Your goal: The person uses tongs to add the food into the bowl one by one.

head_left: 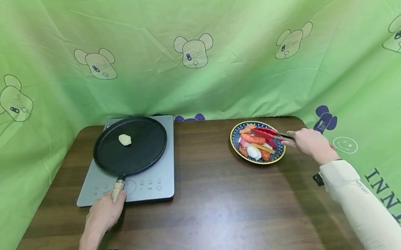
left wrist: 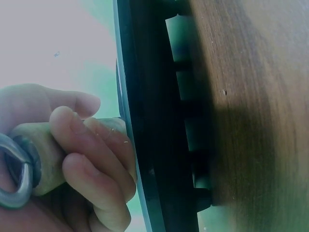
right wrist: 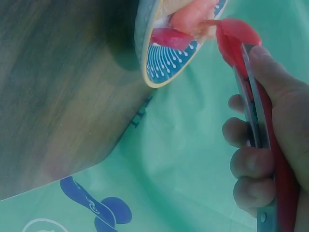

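My left hand (head_left: 104,212) grips the wooden handle (head_left: 117,189) of a flat black pan (head_left: 134,157). In the left wrist view its fingers (left wrist: 96,179) curl round that handle, which ends in a metal ring (left wrist: 21,174). A pale, roundish slice of food (head_left: 125,139) lies in the pan. Over at the right, my right hand (head_left: 311,142) holds red-tipped tongs (head_left: 268,133), their tips among the food in a blue patterned bowl (head_left: 237,153). Inside are an orange-red sausage-like piece (head_left: 253,139), a white piece (head_left: 254,152) and several others. Whether the tongs pinch anything is unclear.
The pan rests on a silver induction cooker (head_left: 165,172) at the table's left. Brown wooden table (head_left: 208,204) stretches between cooker and bowl. A green printed curtain (head_left: 197,89) hangs behind and at both sides.
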Demonstrator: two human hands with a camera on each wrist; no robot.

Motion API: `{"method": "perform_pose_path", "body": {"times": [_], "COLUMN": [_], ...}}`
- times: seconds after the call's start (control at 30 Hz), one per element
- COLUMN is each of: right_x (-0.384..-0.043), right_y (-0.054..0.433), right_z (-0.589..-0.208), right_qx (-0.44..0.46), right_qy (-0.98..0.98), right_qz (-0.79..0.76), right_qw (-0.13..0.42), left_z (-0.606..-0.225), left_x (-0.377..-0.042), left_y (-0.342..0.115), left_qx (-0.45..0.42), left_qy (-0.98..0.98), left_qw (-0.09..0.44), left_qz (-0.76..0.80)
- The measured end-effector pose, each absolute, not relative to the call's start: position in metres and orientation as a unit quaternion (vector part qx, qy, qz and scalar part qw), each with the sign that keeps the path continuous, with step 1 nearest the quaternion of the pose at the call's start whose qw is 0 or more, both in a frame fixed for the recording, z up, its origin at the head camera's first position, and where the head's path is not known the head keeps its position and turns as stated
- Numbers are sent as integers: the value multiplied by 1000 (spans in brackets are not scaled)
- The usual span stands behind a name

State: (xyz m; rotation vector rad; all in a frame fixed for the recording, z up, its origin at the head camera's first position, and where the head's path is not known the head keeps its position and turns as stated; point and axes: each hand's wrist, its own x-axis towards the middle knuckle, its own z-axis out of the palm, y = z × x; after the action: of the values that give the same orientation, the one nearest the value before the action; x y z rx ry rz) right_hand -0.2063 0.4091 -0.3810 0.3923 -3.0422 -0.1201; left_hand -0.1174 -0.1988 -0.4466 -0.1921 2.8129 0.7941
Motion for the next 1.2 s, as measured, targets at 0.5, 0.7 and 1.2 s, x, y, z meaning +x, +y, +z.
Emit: {"method": "perform_pose_path", "body": {"times": [0.5, 0.7, 1.2], "right_x": [-209, -214, -229], "right_y": [411, 416, 418], "right_z": [-388, -391, -396], "right_qx": [98, 78, 104], "right_qy": [-993, -996, -994], "right_qz": [-58, -43, 1], "right_qw": [25, 13, -19], "left_z": [-447, -446, -445], "left_x": [-118, -119, -118], "left_y": [-198, -199, -198], "left_qx": [-68, -60, -65], "left_qy": [956, 958, 956], "left_qw": [106, 97, 99], "left_qz": [266, 263, 267]}}
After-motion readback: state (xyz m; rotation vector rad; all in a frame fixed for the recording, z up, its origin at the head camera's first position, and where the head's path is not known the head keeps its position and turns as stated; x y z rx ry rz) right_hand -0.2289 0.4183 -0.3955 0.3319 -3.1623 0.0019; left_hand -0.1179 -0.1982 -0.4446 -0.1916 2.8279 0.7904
